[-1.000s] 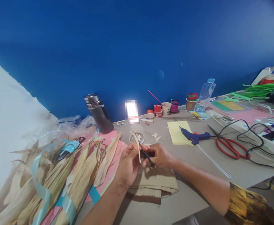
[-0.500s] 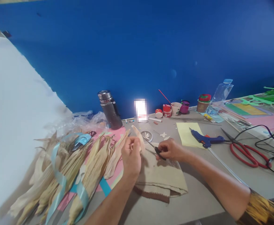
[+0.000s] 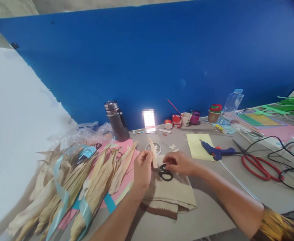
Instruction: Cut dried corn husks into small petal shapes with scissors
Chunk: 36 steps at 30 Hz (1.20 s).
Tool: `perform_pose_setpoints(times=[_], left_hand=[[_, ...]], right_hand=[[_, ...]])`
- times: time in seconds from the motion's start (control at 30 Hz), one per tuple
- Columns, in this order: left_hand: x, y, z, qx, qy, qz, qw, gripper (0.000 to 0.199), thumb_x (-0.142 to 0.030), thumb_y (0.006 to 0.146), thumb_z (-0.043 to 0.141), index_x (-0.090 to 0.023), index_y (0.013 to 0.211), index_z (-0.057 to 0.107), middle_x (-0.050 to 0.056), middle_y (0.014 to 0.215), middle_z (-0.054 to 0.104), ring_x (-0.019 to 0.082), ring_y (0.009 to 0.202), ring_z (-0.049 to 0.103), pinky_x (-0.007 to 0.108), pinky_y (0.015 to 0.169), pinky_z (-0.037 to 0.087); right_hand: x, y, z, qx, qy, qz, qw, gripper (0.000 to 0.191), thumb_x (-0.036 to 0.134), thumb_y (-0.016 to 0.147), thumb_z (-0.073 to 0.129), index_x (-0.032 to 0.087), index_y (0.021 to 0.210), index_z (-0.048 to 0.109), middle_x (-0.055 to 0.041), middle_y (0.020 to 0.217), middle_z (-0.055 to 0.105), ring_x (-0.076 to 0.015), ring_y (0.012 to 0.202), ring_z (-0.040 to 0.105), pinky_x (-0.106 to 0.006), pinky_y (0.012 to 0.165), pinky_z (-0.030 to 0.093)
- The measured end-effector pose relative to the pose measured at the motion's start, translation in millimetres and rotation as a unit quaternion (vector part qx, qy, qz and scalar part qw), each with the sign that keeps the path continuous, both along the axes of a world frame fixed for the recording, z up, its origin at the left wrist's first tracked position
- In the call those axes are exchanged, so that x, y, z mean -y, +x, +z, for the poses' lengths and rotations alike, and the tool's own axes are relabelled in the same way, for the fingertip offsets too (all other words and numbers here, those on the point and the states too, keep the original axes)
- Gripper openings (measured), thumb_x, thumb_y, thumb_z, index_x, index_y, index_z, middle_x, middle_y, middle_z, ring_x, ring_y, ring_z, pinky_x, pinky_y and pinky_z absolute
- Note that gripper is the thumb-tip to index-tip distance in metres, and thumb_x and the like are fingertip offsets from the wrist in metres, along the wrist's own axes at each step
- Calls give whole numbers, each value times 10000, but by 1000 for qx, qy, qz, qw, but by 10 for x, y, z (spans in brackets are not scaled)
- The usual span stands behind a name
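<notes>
My left hand (image 3: 142,170) pinches a narrow pale strip of corn husk (image 3: 153,152), which stands up from the fingertips above the folded cloth. Bent fingers of my right hand (image 3: 179,163) are at the upper handle ring of small black-handled scissors (image 3: 166,176). The lower ring shows bare over the cloth, and the blades point left toward the base of the strip, partly hidden near my left hand. Under both hands lies a folded beige cloth (image 3: 170,194) with a brown edge. Behind the strip is a white tape roll (image 3: 158,148), with a small pale star-shaped cutout (image 3: 172,147) beside it.
Dried corn husks (image 3: 96,180) and blue ribbon (image 3: 61,187) cover the left side. A dark flask (image 3: 118,124) stands behind them. On the right are a blue glue gun (image 3: 217,150), large red-handled scissors (image 3: 260,167) and black cables. Paint pots and a paper cup (image 3: 186,119) line the back.
The small scissors have come down and turned, their blades now pointing left rather than up-left. My right hand has shifted up on the handles. My left hand still holds the husk strip.
</notes>
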<state>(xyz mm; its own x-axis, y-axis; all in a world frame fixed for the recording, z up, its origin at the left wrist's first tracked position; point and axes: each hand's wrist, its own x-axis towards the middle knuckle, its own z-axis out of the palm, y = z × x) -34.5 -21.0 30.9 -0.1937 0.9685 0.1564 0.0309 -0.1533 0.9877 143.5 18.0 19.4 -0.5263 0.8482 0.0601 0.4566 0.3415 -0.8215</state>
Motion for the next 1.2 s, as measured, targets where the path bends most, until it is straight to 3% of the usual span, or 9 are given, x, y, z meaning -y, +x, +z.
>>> perform_pose_setpoints(times=[0.1, 0.2, 0.37, 0.43, 0.57, 0.63, 0.87, 1.0, 1.2], left_hand=[[52, 37, -29, -96, 19, -16, 995, 278, -364, 885, 539, -188, 670, 518, -46, 575, 456, 106, 551, 401, 222, 532, 326], [92, 96, -73, -104, 22, -48, 993, 284, -382, 889, 557, -187, 686, 521, -40, 590, 470, 107, 570, 406, 218, 554, 343], [105, 161, -100, 117, -78, -165, 976, 387, -508, 869, 562, -198, 662, 457, -42, 557, 463, 101, 512, 403, 219, 527, 381], [108, 153, -93, 118, -95, -172, 973, 402, -533, 867, 554, -200, 663, 459, -33, 568, 478, 107, 519, 420, 225, 523, 394], [114, 111, -79, -47, -30, -93, 994, 350, -489, 874, 564, -201, 691, 483, -29, 635, 484, 117, 594, 435, 223, 561, 388], [113, 103, -68, -91, -4, -67, 994, 342, -462, 874, 568, -204, 675, 465, -30, 640, 472, 119, 614, 429, 224, 580, 377], [150, 164, -31, -31, -33, -72, 996, 444, -588, 893, 469, -213, 656, 446, -34, 531, 461, 117, 504, 416, 225, 498, 342], [169, 162, -44, -86, -18, -25, 996, 431, -542, 931, 424, -219, 645, 430, -42, 498, 437, 120, 496, 407, 233, 515, 341], [160, 141, -29, -129, 13, -24, 991, 390, -452, 924, 466, -209, 624, 416, -35, 560, 471, 115, 551, 415, 228, 540, 341]], right_hand=[[16, -68, -20, -186, -67, -47, 979, 269, 418, 841, 629, 154, 889, 650, -2, 739, 615, -101, 569, 482, -235, 545, 365], [55, -139, -64, -291, -134, -42, 946, 387, 514, 759, 724, 146, 793, 610, 25, 642, 541, -86, 528, 426, -223, 501, 320], [99, -158, -86, -359, -205, -9, 911, 351, 465, 793, 709, 137, 719, 607, 57, 530, 431, -72, 491, 338, -230, 499, 248], [123, -160, -58, -350, -215, -19, 911, 340, 456, 819, 667, 139, 710, 612, 60, 505, 415, -74, 477, 323, -236, 497, 251], [206, -204, -19, -242, -142, -84, 956, 332, 376, 812, 640, 157, 582, 543, 37, 504, 459, -84, 485, 377, -235, 485, 276], [243, -225, -26, -206, -137, -79, 966, 320, 345, 816, 627, 165, 575, 519, 35, 515, 483, -87, 495, 402, -229, 486, 294], [241, -167, -23, -283, -202, 45, 936, 396, 476, 837, 647, 142, 627, 610, 24, 511, 504, -81, 471, 389, -234, 495, 302], [233, -150, -24, -277, -222, 81, 931, 440, 530, 859, 630, 122, 696, 661, -28, 615, 623, -78, 485, 417, -233, 493, 287], [256, -201, -45, -246, -177, 21, 953, 498, 593, 796, 678, 155, 599, 545, 7, 520, 573, -79, 464, 433, -216, 465, 291]])
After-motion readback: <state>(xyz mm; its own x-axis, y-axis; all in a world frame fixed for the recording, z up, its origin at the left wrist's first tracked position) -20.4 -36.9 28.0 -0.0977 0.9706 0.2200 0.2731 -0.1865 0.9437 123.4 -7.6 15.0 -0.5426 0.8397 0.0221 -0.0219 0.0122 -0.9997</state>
